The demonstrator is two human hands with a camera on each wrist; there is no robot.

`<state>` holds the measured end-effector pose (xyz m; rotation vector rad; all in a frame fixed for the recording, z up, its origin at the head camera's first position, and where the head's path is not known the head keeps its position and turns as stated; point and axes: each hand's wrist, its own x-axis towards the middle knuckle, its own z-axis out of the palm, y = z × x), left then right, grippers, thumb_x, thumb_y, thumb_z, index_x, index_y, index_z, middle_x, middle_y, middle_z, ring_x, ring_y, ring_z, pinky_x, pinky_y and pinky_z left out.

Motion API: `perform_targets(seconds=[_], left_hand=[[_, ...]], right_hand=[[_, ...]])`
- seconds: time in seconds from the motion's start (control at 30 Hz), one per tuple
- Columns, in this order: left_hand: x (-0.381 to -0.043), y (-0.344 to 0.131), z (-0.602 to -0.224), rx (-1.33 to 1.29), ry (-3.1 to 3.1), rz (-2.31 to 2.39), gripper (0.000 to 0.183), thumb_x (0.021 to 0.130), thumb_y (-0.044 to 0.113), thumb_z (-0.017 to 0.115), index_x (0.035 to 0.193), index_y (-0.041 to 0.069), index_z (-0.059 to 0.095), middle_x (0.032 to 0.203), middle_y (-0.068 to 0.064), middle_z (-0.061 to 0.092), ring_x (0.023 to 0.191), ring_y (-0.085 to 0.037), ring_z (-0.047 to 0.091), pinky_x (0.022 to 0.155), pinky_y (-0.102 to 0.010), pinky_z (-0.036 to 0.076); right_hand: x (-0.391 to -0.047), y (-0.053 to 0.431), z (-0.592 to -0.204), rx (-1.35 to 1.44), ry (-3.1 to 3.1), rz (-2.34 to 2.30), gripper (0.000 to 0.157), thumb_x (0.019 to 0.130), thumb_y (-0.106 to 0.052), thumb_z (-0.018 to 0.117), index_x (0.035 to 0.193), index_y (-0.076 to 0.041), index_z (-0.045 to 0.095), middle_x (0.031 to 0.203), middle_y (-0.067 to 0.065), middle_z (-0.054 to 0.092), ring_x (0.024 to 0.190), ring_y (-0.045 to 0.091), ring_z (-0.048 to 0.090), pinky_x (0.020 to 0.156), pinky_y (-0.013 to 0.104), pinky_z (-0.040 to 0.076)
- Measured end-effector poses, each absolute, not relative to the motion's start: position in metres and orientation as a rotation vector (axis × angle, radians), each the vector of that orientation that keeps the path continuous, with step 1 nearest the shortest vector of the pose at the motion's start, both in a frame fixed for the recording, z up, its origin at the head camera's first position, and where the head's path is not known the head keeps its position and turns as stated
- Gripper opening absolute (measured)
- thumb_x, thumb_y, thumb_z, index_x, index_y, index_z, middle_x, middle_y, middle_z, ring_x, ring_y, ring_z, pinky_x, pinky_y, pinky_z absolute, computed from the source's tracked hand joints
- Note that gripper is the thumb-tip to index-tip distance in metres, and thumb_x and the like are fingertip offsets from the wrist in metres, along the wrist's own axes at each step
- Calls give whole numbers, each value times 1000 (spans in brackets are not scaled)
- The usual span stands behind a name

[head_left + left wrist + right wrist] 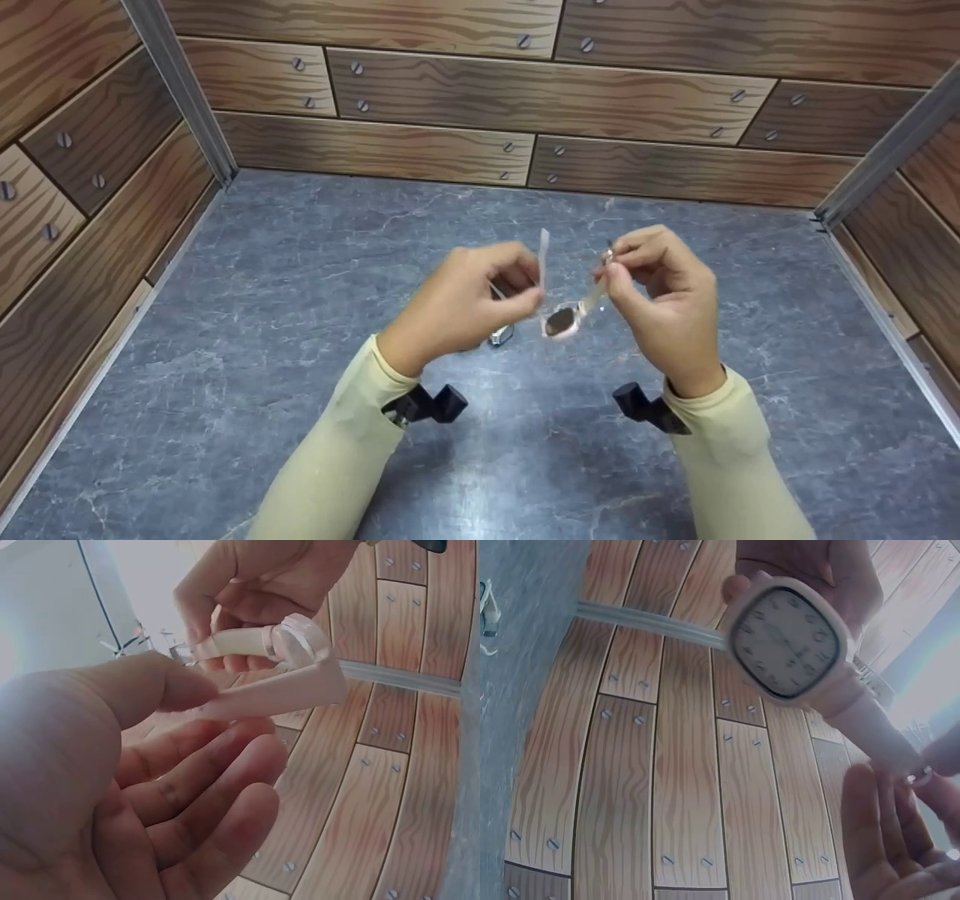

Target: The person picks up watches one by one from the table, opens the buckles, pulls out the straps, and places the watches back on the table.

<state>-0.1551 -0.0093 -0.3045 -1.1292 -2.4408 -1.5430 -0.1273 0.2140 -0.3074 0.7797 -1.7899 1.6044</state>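
Observation:
A square-cased wristwatch (pixel 561 322) with a pale strap is held up between both hands, above the table. My left hand (pixel 472 300) pinches one strap end between thumb and index finger; its other fingers are loosely bent in the left wrist view. The thumb and fingers of my right hand (pixel 671 300) pinch the other strap end at its metal buckle (pixel 919 776). The strap is unfastened, its halves apart. In the right wrist view, numerals show on the watch dial (pixel 786 643). A small silvery thing (pixel 501 335), partly hidden, lies below my left hand.
The dark grey marbled tabletop (pixel 300 247) is walled by wood-patterned panels (pixel 450 90) at the back and sides. Metal posts (pixel 187 90) stand at the back corners. At the left edge of the right wrist view, a white-and-dark item (pixel 490 619) lies on the table.

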Motion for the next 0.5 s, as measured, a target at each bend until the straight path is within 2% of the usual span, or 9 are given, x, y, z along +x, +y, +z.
perform_targets(seconds=[0.13,0.3,0.5], left_hand=[[-156,-12,-304,-1030,-2473,-1520,12,97,15,69,108,11,67,91,5,76,79,-3,70,72,-25,58],[-161,-9,-313,-957,-2552,-1414,11,98,20,68,108,15,68,92,7,75,81,-2,68,74,-26,56],[-182,5,-335,-864,-2644,-1419,11,97,20,71,105,12,72,92,4,72,82,-9,67,76,-25,55]], right_hand=[[-132,210,-313,741,-1870,1496,4,87,15,61,86,12,60,92,14,65,79,17,68,73,26,59],[-142,208,-326,727,-2024,1334,11,88,11,65,89,1,66,91,9,69,77,13,67,70,23,58],[-165,211,-350,621,-2276,1274,5,92,3,67,93,-2,68,89,6,70,79,13,66,71,24,57]])
